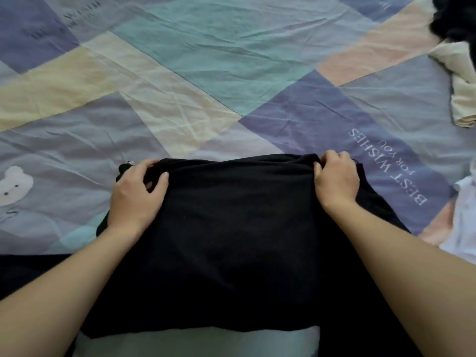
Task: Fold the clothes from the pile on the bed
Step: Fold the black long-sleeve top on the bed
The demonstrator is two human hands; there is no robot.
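Note:
A black garment [239, 235] lies spread on the bed in front of me, reaching from the near edge to the middle. My left hand [136, 194] grips its far left corner, thumb on top and fingers curled into the cloth. My right hand [336, 179] pinches the far right corner in a closed fist. The far edge runs stretched between both hands. The rest of the pile sits at the right: a dark garment [456, 16] at the top right corner and a cream one [461, 81] below it.
The bed has a patchwork sheet [206, 73] of blue, teal, yellow and pink panels with printed words and a bear. A white garment [466, 222] lies at the right edge. More dark cloth [28, 271] lies at the lower left.

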